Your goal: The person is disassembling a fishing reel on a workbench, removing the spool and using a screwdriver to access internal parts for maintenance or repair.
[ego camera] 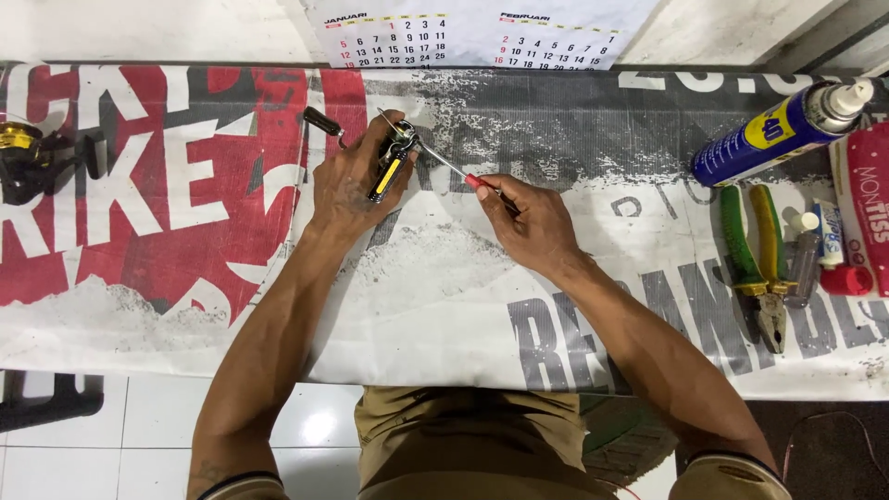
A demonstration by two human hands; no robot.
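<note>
Left hand (350,181) is wrapped around a black and yellow reel part (391,162) up at 12 o'clock on the banner (435,306). Right hand (530,222) pinches a red-handled screwdriver (454,168), tip touching the part. Pliers (759,268) and spray can (782,130) sit well apart at 3 o'clock, another reel (23,157) at 9.

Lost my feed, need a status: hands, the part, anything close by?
Left hand clamps black-and-yellow reel part. Right hand holds red-handled screwdriver, tip at the part. Pliers and spray can lie off right, clear.
</note>
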